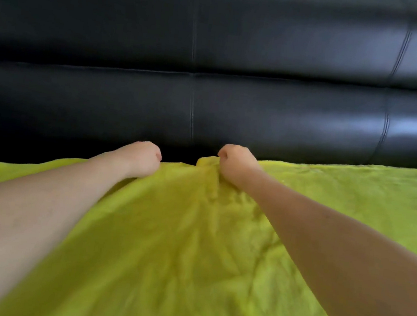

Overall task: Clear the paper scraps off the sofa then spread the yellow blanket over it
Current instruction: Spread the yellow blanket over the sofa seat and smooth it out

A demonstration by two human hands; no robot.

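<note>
Both hands are fisted near the far edge of the soft, fuzzy yellow-green blanket (192,247), close together at the middle of the black leather-look sofa (215,41). The right hand (236,165) bunches a fold of the edge in its curled fingers; the left hand (143,159) is curled the same way at the edge, though with the blur I can only suppose it holds cloth too. The blanket lies over the seat, its far edge reaching the foot of the backrest on the right and falling short on the left.

With both grips so close, a pull may drag only the middle, leaving the sides rumpled or sliding the plush cloth off the slick, glossy upholstery. The backrest is smooth, padded in long horizontal rolls with stitched seams. No paper scraps show here.
</note>
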